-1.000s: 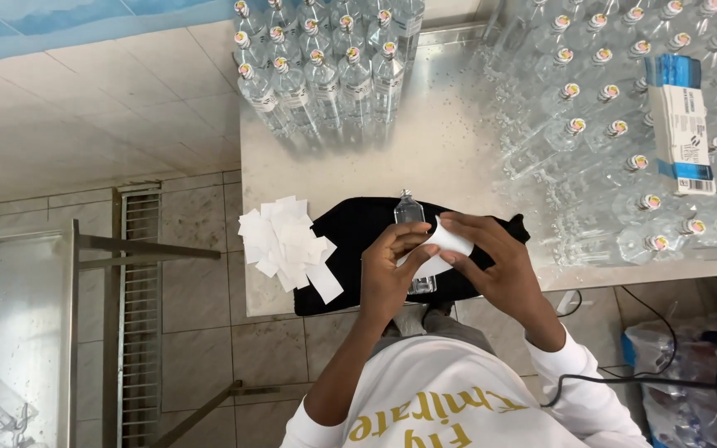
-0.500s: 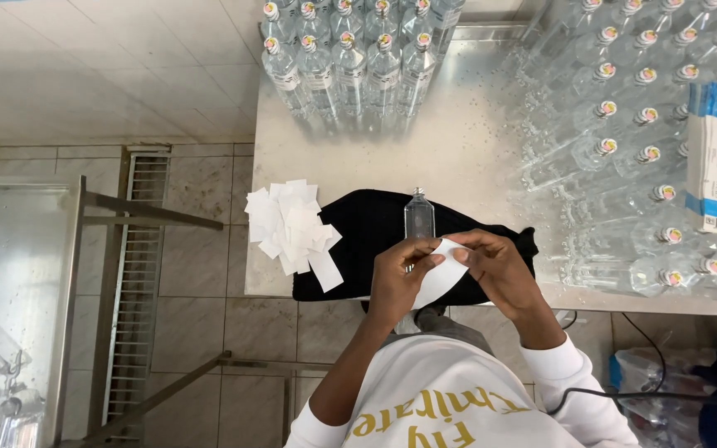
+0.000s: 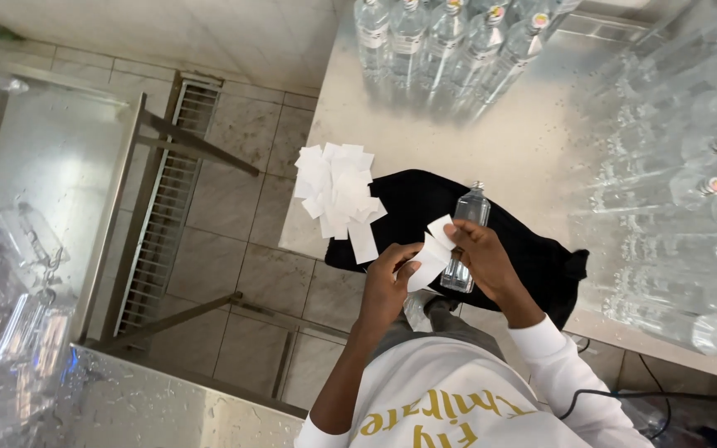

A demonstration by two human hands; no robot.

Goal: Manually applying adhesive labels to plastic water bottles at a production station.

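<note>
One view, head camera: a person stands over a steel tabletop (image 3: 533,158), both hands busy over a black cloth (image 3: 425,207).
Step done well: in my judgement, line the white label (image 3: 431,253) up square on the small clear bottle (image 3: 464,236) before pressing, then smooth from one edge so no crease forms.
Left hand (image 3: 387,282): fingers closed, pinching the label's lower edge.
Right hand (image 3: 483,257): wrapped round the bottle, thumb on the label's top.
Bottle: upright on the cloth, near the front edge.
Nearby: loose pile of label papers (image 3: 334,187) at the cloth's left; rows of clear bottles (image 3: 441,41) behind.
</note>
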